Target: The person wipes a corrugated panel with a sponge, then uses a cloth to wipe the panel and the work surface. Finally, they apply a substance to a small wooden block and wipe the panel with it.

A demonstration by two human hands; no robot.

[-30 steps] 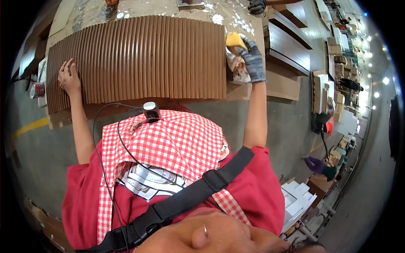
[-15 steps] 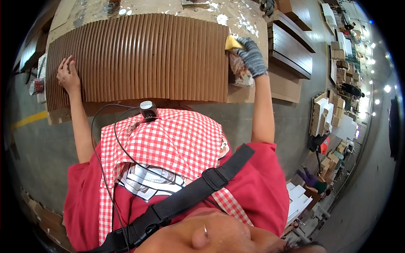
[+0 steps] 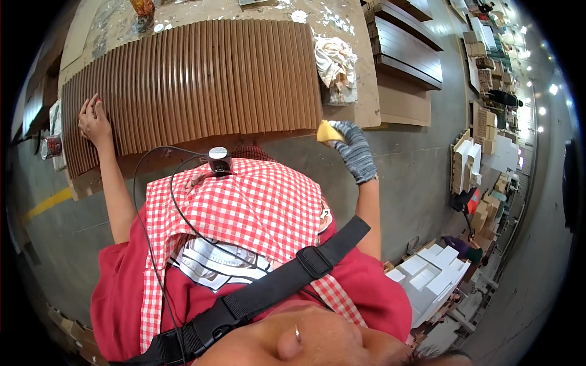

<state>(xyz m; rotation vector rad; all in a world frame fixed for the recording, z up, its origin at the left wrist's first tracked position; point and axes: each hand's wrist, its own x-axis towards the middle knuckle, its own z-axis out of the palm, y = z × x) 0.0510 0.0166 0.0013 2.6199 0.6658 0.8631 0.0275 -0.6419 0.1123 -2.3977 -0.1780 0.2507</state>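
Note:
A wide row of narrow brown wooden slats (image 3: 201, 85) lies side by side across the table. My left hand (image 3: 95, 124), bare, rests flat on the slats at the left end, fingers stretched out. My right hand (image 3: 355, 152) wears a grey knitted glove and is closed on a folded piece of yellow sandpaper (image 3: 329, 132). It is at the near right corner of the slats, just past the table's front edge. Whether the sandpaper touches the last slat I cannot tell.
A crumpled white rag (image 3: 334, 60) lies on a block right of the slats. Behind them stand a jar of amber liquid (image 3: 142, 7) and a white cap (image 3: 159, 27). Dark finished boards (image 3: 408, 52) are stacked at the right. A cable hangs across my apron (image 3: 244, 192).
My right hand has come down along the right end of the slats toward me, with the sandpaper still in it. The rag is now uncovered. My left hand stays on the slats.

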